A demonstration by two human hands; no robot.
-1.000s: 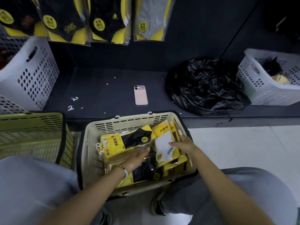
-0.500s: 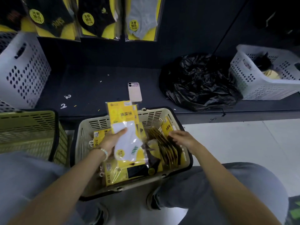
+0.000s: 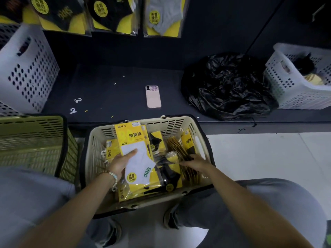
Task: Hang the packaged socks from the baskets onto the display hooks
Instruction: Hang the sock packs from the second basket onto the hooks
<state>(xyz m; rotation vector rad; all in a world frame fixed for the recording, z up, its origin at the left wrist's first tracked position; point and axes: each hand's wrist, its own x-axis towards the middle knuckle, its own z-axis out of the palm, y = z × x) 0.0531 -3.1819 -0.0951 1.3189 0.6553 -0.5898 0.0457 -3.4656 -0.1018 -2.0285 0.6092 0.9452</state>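
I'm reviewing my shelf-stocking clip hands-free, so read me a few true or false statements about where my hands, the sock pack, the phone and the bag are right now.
1. The left hand holds a pack of white socks over the cream basket. True.
2. The pink phone lies inside the cream basket. False: it lies on the dark shelf behind the basket.
3. The black plastic bag sits between the phone and the white crate at the right. True.
4. The right hand is hanging a pack on a hook. False: it is down in the cream basket, touching the packs standing on edge.
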